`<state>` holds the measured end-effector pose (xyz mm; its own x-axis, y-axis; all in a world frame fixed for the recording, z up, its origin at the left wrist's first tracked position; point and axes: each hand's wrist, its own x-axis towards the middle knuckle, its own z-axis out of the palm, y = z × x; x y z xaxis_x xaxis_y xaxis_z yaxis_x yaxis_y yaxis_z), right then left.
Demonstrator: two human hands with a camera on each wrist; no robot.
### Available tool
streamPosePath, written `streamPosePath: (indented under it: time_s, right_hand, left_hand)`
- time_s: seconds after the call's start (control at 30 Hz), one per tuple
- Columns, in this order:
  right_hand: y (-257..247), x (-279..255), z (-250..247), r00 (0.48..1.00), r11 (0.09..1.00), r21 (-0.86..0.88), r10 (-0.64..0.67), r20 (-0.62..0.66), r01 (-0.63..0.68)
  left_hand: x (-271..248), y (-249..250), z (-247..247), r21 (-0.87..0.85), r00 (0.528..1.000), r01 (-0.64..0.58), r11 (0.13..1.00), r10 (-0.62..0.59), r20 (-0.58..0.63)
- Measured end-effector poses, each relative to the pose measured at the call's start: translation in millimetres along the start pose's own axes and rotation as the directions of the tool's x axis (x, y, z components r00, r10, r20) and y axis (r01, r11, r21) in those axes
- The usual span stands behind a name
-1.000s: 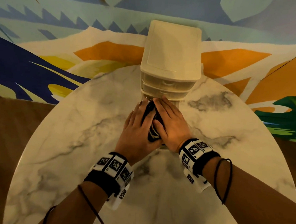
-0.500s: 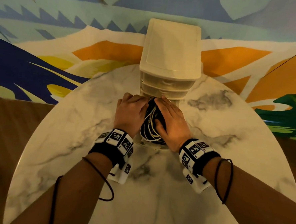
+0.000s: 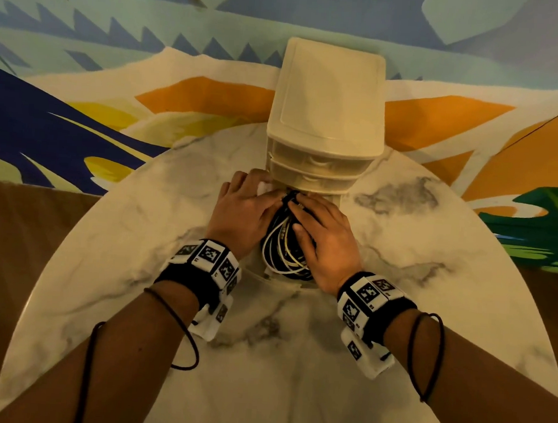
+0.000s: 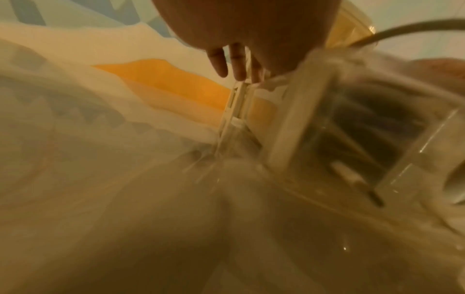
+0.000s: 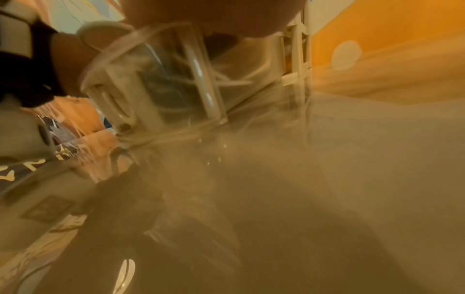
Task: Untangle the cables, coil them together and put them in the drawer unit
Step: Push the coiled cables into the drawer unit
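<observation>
A coil of black and white cables (image 3: 282,244) lies in the clear bottom drawer (image 3: 283,282), which is pulled out of the cream drawer unit (image 3: 327,100). My right hand (image 3: 322,233) lies flat on the coil, fingers straight and pressing it down. My left hand (image 3: 242,205) is beside the drawer's left wall, its straight fingers (image 4: 237,63) touching the unit's frame (image 4: 234,111). Through the clear drawer wall (image 4: 377,151) the dark cables (image 4: 365,127) show in the left wrist view. The drawer (image 5: 156,89) also appears blurred in the right wrist view.
The unit stands at the far edge of a round marble table (image 3: 294,359), against a painted wall (image 3: 117,54). The two upper drawers (image 3: 316,168) are closed. Marker bands and thin black cords sit on both wrists.
My left hand has come off the coil, moved to the drawer's left side and reached forward to the unit's frame. My right hand has stayed on the cables, now uncovered.
</observation>
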<state>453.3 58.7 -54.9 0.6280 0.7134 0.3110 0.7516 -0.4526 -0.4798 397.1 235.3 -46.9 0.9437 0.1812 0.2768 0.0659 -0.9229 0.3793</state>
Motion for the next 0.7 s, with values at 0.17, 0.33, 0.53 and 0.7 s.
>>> streamPosePath:
  time_s: [0.17, 0.33, 0.53, 0.7]
  right_hand:
    - [0.7, 1.9, 1.8, 0.999, 1.0, 0.008, 0.026, -0.02, -0.026]
    - [0.2, 2.3, -2.6, 0.998, 0.992, -0.127, 0.01, 0.067, -0.001]
    - [-5.1, 2.5, -8.9, 0.993, 0.986, -0.168, 0.037, 0.11, -0.018]
    - [-7.0, 5.1, -10.8, 0.99, 0.974, -0.227, 0.051, 0.129, -0.021]
  left_hand:
    - [3.4, 4.1, 1.9, -0.31, 0.979, 0.199, 0.93, -0.203, 0.021]
    - [4.3, 16.1, -0.4, -0.395, 0.9, 0.428, 0.813, -0.423, 0.106]
    - [10.8, 14.3, -6.3, -0.375, 0.708, 0.704, 0.604, -0.557, 0.433]
    - [11.9, 19.4, -9.4, -0.182, 0.767, 0.597, 0.781, -0.489, 0.416]
